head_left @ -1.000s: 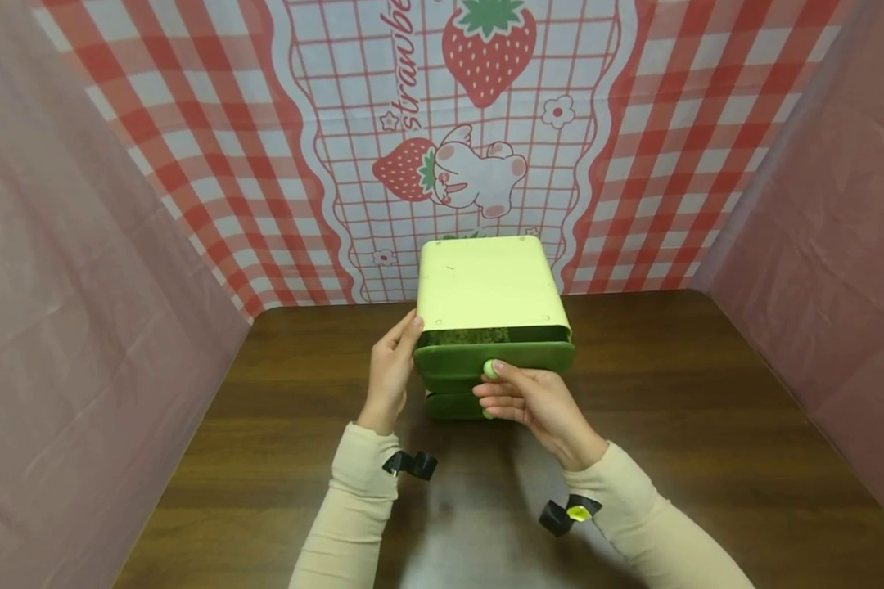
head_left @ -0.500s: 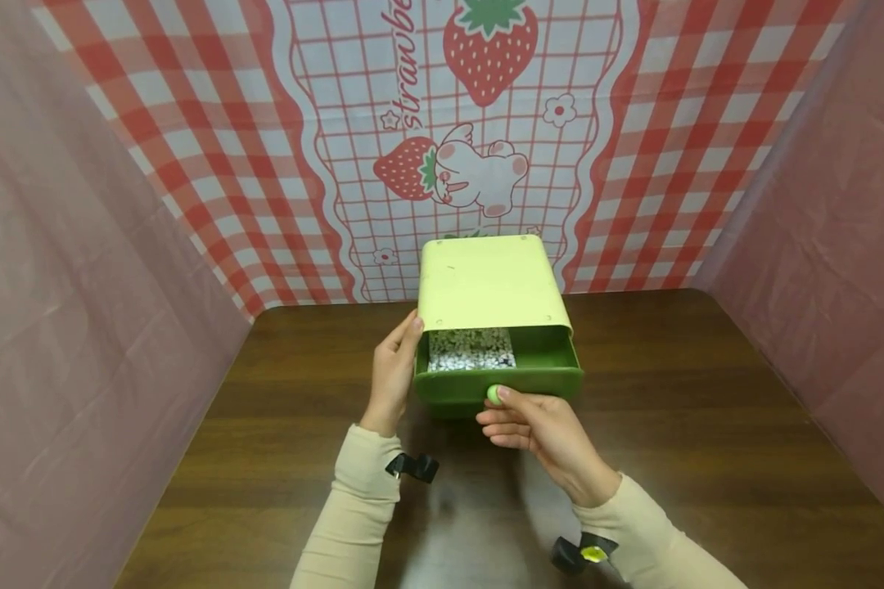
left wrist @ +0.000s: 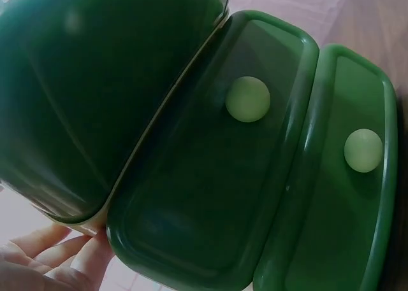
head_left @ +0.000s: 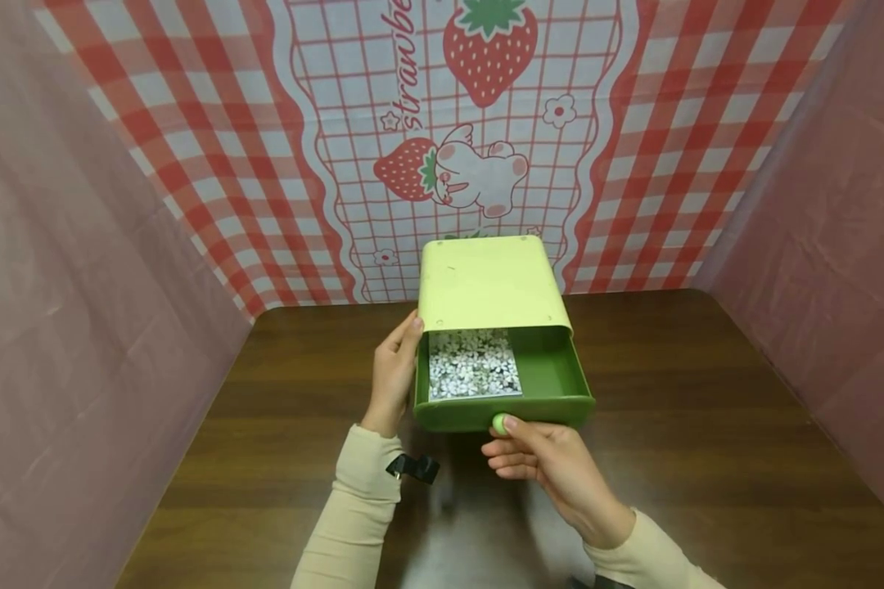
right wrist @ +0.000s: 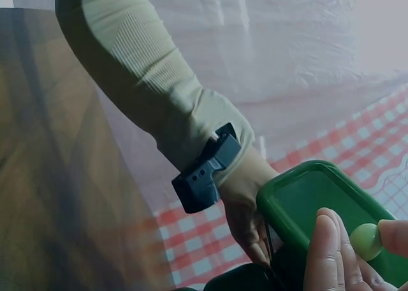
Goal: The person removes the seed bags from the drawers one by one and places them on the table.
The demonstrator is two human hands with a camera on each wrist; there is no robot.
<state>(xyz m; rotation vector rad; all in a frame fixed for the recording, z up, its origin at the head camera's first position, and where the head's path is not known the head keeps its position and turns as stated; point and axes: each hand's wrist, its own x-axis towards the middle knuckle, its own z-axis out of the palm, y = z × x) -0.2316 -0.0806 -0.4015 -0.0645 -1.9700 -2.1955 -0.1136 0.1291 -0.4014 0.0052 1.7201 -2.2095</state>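
A small desktop drawer cabinet (head_left: 493,282) with a pale yellow-green shell stands on the table. Its green top drawer (head_left: 453,415) is pulled well out. Inside, at the left, lies a flat rectangular item with a white floral pattern (head_left: 475,364); the drawer's right part shows bare green. My right hand (head_left: 563,474) pinches the round light-green knob (head_left: 499,424) between thumb and fingers, the other fingers extended below. My left hand (head_left: 392,376) rests against the shell's left side near the front edge. Two lower drawer fronts with knobs, a middle one (left wrist: 191,195) and a bottom one (left wrist: 331,195), are closed in the left wrist view.
The cabinet stands on a dark wooden table (head_left: 707,425), close to a red-and-white checked strawberry cloth (head_left: 479,176) hung behind. Pink cloth walls (head_left: 103,270) rise at both sides. A black wrist camera (head_left: 416,468) sits on the left wrist.
The top drawer has slid out toward me, from slightly ajar to well open, uncovering the floral item. My right hand moved back with the knob. The left hand and shell have stayed put.
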